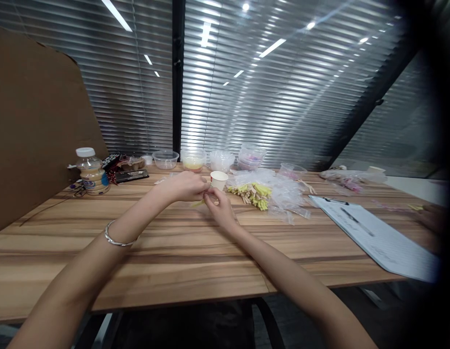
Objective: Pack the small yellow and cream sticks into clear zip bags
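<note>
Both of my hands meet over the wooden table, just in front of a white paper cup. My left hand (190, 186), with a silver bangle on its wrist, has its fingers pinched together. The fingers of my right hand (219, 207) are also pinched and touch those of the left. A thin yellow-green piece (198, 203) shows just below the left fingertips; what each hand grips is too small to make out. The paper cup (219, 180) stands upright right behind the fingertips. To its right lies a heap of yellow-green and beige pieces (252, 194) beside clear plastic bags (283, 189).
Clear tubs (166, 159) line the table's back edge. A bottle with a white cap (91, 172) stands at the left by a cardboard panel (36, 121). At the right lies a clipboard (370, 237) with a pen (356, 221); another person's hand (432, 218) is beyond it.
</note>
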Tool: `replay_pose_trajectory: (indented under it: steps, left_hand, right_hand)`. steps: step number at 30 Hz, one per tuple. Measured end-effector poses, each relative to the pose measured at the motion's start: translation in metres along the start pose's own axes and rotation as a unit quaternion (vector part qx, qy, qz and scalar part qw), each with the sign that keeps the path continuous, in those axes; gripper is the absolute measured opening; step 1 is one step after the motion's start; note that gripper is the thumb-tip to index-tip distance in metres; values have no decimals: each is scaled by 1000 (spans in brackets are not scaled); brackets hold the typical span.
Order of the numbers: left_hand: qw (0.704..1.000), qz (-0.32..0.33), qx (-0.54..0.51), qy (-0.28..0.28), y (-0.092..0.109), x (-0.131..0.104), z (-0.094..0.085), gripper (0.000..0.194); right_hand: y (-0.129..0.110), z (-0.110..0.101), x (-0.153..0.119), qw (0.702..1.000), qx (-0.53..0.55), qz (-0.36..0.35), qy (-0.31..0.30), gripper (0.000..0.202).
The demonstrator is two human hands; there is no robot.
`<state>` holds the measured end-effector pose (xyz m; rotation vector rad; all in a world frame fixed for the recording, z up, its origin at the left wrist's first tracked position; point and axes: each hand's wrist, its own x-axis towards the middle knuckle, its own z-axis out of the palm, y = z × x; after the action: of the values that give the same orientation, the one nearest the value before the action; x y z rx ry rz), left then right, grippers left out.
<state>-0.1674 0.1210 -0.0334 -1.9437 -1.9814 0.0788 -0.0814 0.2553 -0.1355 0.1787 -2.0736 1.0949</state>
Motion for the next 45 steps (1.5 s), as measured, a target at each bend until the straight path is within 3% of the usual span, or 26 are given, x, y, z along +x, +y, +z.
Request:
replay_pose_trajectory:
  steps: [25,31,36,38,41,43,45]
  left_hand:
    - [998,-55,-23,2,-18,-9,-4,17]
    - [993,-110,40,15,-31,-11,8,23]
    - [973,-208,78,56,-58,-24,39,29]
    - [974,-214,68,34,-70,-32,57,27]
    - [975,-208,58,-48,-83,-41,78,24]
    - [976,-187,27,-111,-85,-42,79,21]
    - [977,-157,-6,-143,-75,-35,65,25]
  right_hand:
    - [5,-1,-1,999,10,40,-1,25]
    - [9,1,1,997,49,45,38,26]
    - [18,-7,4,992,-8,17,123,23]
    - [22,-11,5,991,-28,5,128,22]
    - [24,-17,7,990,-46,-5,136,22]
    - [23,-22,11,987,-61,-16,148,23]
    - [21,-34,19,981,-89,-36,167,24]
